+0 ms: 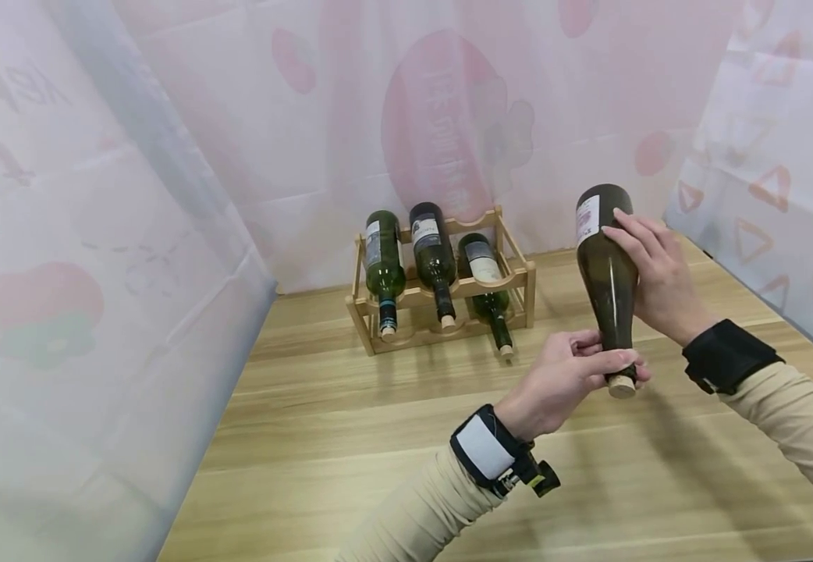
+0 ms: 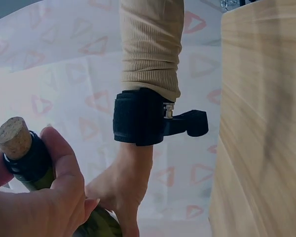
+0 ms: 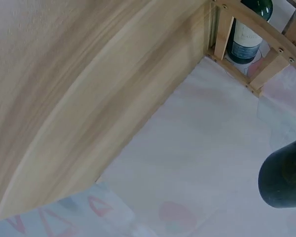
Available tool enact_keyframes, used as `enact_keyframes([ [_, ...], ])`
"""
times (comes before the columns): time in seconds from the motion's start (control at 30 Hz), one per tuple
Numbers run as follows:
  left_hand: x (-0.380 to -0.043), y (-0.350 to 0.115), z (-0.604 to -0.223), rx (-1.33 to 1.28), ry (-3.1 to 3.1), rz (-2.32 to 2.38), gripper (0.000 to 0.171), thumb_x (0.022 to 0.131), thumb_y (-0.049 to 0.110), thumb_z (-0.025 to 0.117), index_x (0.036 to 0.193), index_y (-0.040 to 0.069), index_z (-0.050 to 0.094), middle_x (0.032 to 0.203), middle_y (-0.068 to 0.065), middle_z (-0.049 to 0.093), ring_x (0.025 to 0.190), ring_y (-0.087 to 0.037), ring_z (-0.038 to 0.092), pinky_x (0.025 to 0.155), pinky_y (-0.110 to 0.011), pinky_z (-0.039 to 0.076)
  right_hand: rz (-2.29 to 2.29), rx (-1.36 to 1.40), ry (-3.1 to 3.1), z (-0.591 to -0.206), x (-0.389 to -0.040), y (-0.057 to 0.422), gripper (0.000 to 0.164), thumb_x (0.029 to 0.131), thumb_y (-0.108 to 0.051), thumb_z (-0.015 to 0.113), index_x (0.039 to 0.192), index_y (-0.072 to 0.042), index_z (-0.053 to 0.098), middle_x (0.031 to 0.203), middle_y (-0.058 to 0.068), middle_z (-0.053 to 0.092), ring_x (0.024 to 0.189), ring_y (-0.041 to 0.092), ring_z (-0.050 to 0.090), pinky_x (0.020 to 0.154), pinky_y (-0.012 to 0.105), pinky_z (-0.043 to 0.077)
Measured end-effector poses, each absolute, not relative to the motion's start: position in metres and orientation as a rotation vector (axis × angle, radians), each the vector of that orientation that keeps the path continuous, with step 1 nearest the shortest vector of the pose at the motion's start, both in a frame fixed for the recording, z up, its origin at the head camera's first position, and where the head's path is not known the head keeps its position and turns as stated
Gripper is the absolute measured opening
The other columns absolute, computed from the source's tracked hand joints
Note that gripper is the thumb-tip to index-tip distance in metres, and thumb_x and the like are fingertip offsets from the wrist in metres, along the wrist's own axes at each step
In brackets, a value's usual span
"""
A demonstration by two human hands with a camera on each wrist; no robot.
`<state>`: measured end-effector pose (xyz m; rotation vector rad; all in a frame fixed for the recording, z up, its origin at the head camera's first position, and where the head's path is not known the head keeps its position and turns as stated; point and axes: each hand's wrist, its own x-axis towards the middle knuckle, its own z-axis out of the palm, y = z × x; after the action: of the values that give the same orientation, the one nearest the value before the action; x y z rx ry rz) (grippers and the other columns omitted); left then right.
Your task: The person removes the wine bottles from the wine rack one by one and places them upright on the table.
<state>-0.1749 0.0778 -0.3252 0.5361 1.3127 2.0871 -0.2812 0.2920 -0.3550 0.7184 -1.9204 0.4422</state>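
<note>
A dark wine bottle (image 1: 599, 273) with a white label is held tilted above the table, its base up and away and its cork (image 1: 621, 385) toward me. My left hand (image 1: 564, 378) grips the neck just behind the cork; the left wrist view shows its thumb and fingers around the dark collar (image 2: 32, 160). Higher up, my right hand (image 1: 659, 269) holds the bottle's body from the right, fingers over the glass and thumb hidden. Only the bottle's base end (image 3: 285, 177) appears in the right wrist view. Left of it stands a wooden wine rack (image 1: 442, 290).
Two corked bottles lie on the rack's upper tier, a green one (image 1: 385, 257) and a darker one (image 1: 432, 246). Another bottle (image 1: 485, 269) lies lower at the right, its neck sticking out in front. Printed curtains (image 1: 308, 156) enclose the wooden table (image 1: 322, 437).
</note>
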Motion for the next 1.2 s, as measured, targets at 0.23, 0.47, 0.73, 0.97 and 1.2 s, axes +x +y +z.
enact_keyframes([
  [0.23, -0.176, 0.07, -0.318, 0.6, 1.292, 2.078, 0.026, 0.095, 0.002, 0.056, 0.119, -0.01, 0.056, 0.119, -0.049, 0.047, 0.078, -0.012, 0.068, 0.082, -0.025, 0.055, 0.406, 0.72, -1.884, -0.349, -0.28, 0.292, 0.073, 0.06, 0.002, 0.07, 0.131, -0.005, 0.056, 0.138, 0.016, 0.054, 0.122, 0.04, 0.047, 0.086, 0.055, 0.034],
  [0.47, -0.183, 0.062, -0.309, 0.736, 1.262, 2.113, 0.04, 0.098, 0.004, 0.049, 0.138, 0.006, 0.042, 0.114, -0.055, 0.042, 0.076, -0.014, 0.069, 0.089, -0.043, 0.055, 0.411, 0.73, -1.897, -0.352, -0.279, 0.295, 0.077, 0.055, -0.019, 0.074, 0.128, -0.002, 0.057, 0.132, 0.017, 0.059, 0.118, 0.041, 0.049, 0.082, 0.055, 0.032],
  [0.73, -0.204, 0.052, -0.295, 0.946, 1.321, 2.023, 0.04, 0.103, 0.018, 0.04, 0.127, -0.014, 0.047, 0.103, -0.047, 0.051, 0.076, -0.015, 0.069, 0.085, -0.041, 0.057, 0.376, 0.705, -1.974, -0.347, -0.274, 0.292, 0.078, 0.084, -0.062, 0.056, 0.128, 0.003, 0.055, 0.124, 0.024, 0.06, 0.112, 0.042, 0.053, 0.083, 0.055, 0.032],
  [0.97, -0.231, 0.049, -0.284, 1.032, 1.244, 2.019, 0.047, 0.099, 0.02, 0.03, 0.135, -0.008, 0.041, 0.092, -0.025, 0.064, 0.081, -0.023, 0.07, 0.083, -0.039, 0.056, 0.516, 0.642, -2.03, -0.347, -0.27, 0.293, 0.089, 0.08, -0.075, 0.049, 0.122, 0.003, 0.056, 0.11, 0.026, 0.061, 0.101, 0.043, 0.052, 0.084, 0.054, 0.029],
  [1.2, -0.247, 0.049, -0.277, 1.179, 1.451, 2.062, 0.046, 0.093, -0.009, 0.046, 0.138, -0.002, 0.041, 0.101, -0.046, 0.053, 0.075, -0.019, 0.069, 0.076, -0.037, 0.057, 0.629, 0.63, -2.01, -0.349, -0.27, 0.292, 0.087, 0.067, -0.076, 0.066, 0.11, -0.001, 0.063, 0.096, 0.02, 0.066, 0.09, 0.035, 0.055, 0.083, 0.048, 0.031],
])
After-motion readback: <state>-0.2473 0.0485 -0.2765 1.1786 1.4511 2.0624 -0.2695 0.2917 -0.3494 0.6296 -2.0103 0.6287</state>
